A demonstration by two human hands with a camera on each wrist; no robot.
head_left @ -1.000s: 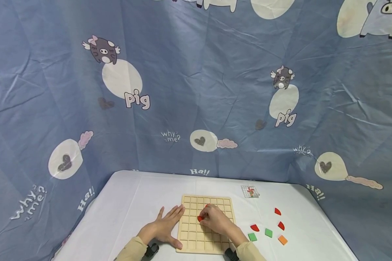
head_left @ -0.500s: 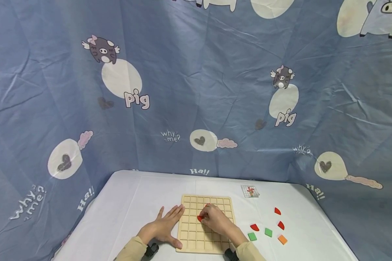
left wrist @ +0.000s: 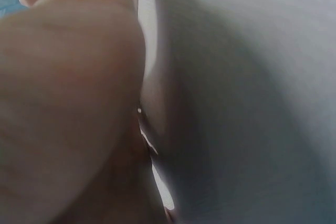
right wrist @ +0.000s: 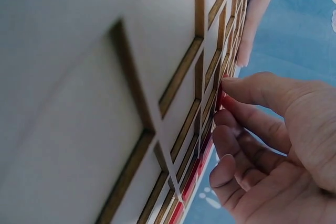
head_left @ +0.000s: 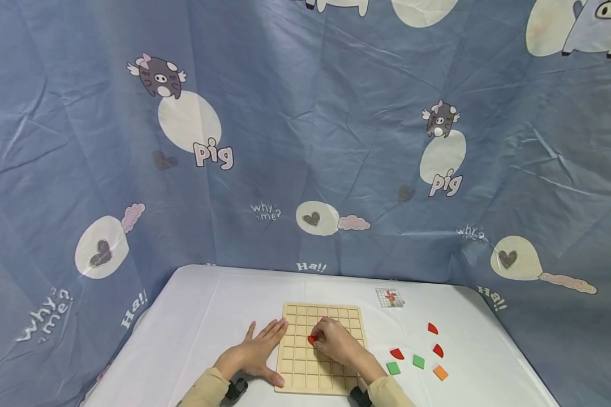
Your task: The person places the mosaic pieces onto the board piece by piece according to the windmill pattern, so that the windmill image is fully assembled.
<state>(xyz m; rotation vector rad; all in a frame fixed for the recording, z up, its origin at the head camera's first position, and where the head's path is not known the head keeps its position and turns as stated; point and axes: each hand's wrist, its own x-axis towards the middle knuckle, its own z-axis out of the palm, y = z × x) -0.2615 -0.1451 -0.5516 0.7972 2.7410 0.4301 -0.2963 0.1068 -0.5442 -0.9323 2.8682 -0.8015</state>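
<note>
A wooden grid board (head_left: pixel 297 381) lies on the white table. Over its middle my right hand (head_left: pixel 338 343) pinches a red quarter-circle piece (head_left: pixel 312 341) between thumb and index finger, at one of the squares. In the right wrist view the thumb and fingertip meet on that red piece (right wrist: pixel 224 88), low against the grid. More red (head_left: pixel 325 319) shows just beyond the knuckles, mostly hidden by the hand. My left hand (head_left: pixel 257 351) lies flat with fingers spread, touching the board's left edge. The left wrist view holds only blurred skin of the left hand (left wrist: pixel 68 87) and the tabletop.
Right of the board lie red quarter-circle pieces (head_left: pixel 397 354), green squares (head_left: pixel 418 362) and an orange square (head_left: pixel 440 373). A small gridded pattern card (head_left: pixel 390 298) with a flower design rests behind them. A blue printed curtain (head_left: pixel 265 169) hangs around the table.
</note>
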